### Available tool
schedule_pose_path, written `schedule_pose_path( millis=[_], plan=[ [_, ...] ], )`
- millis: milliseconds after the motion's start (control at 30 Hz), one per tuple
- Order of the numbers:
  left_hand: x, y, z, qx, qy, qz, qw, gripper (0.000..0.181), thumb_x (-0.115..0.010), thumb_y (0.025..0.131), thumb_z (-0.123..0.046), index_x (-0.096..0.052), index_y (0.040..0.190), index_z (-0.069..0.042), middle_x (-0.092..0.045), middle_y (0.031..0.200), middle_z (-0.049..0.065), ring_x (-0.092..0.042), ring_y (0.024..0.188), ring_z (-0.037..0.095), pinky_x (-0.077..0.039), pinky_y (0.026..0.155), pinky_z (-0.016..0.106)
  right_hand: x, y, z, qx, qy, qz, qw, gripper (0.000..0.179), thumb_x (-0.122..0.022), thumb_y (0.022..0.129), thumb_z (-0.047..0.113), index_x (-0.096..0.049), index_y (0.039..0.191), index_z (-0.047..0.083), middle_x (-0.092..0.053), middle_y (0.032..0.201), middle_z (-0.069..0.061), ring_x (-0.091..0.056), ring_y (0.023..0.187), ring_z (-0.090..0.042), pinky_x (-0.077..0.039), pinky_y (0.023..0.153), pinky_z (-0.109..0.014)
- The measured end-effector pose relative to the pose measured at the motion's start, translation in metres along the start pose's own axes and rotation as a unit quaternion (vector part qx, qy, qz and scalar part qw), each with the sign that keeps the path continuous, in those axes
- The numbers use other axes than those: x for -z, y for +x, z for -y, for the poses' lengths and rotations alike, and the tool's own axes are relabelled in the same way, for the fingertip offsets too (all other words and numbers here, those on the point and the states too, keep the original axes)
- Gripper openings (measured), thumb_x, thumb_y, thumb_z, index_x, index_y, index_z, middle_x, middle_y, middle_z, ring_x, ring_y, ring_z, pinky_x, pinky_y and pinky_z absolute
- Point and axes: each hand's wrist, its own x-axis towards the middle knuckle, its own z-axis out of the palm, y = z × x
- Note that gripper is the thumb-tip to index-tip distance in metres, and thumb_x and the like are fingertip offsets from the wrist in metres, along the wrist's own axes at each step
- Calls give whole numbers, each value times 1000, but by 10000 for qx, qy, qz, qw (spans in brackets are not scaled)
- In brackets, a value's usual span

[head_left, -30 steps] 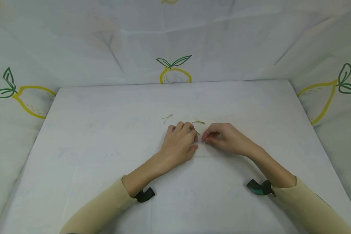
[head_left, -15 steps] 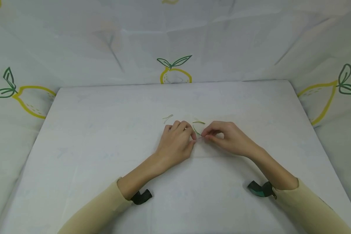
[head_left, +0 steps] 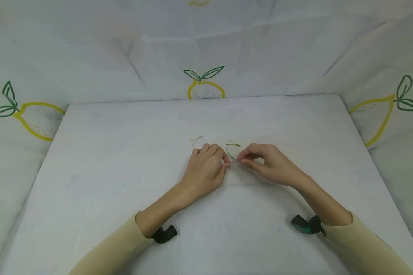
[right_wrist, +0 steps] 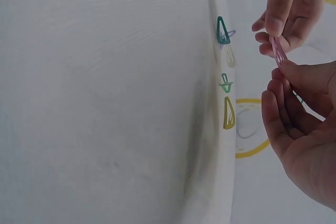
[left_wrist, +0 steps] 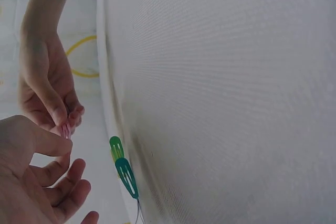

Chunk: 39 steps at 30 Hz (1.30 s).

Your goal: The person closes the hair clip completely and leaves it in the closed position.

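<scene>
We see one pink snap hair clip [right_wrist: 279, 53] held up above the white table [head_left: 124, 160], bridging two pinches. Our left hand [head_left: 203, 170] grips one end between thumb and fingertips, its other fingers loosely bent; our right hand [head_left: 270, 166] pinches the opposite end, thumb against the fingers, the rest curled in beneath. Whether the clip is snapped or sprung we cannot tell, since fingertips cover both ends.

What could go wrong, as we judge it, starts with how little each hand has hold of. The clip is thin and probably slick, so an uneven pull or twist might let it slip from one side, flick away and land among the others. If its tongue pops suddenly, a fingertip resting near the slot could get nipped. Pressing too hard from both ends may bend the frame.

Just beyond our hands lie a yellow clip [right_wrist: 226, 114] and a green clip [right_wrist: 226, 84]; a dark green clip [left_wrist: 123, 174] lies near too, so knuckles dipping low could nudge them out of place
</scene>
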Motion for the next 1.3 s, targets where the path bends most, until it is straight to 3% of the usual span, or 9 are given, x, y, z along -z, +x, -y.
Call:
schedule_pose_path(
  millis=[333, 900, 1300],
  plan=[
    [1, 1, 1, -33, -26, 72, 10000, 6, -69, 106, -21, -73, 110, -18, -73, 117, -2, -63, 113, 23, -50, 95, 46, -1, 2, 2, 132, -5, -157, 9998, 9, -76, 98, 0, -80, 105, 7, -81, 100, -6, -74, 91, -10, -59, 87, -22],
    [-1, 2, -2, -54, -46, 385, 9992, 11, -64, 109, -23, -73, 112, -19, -73, 111, -3, -63, 109, 21, -49, 95, 45, -1, 0, 0, 12, 64, -51, 10000, 10, -77, 97, -2, -80, 104, 5, -81, 100, -6, -76, 92, -18, -61, 89, -24],
    [1, 0, 3, -34, -115, 315, 9994, 6, -68, 107, -24, -73, 107, -21, -73, 103, -4, -64, 104, 21, -49, 93, 45, -3, 0, 1, -90, 83, 69, 9999, 11, -77, 97, -2, -80, 104, 6, -82, 102, -6, -76, 94, -16, -61, 90, -27]
  ],
)
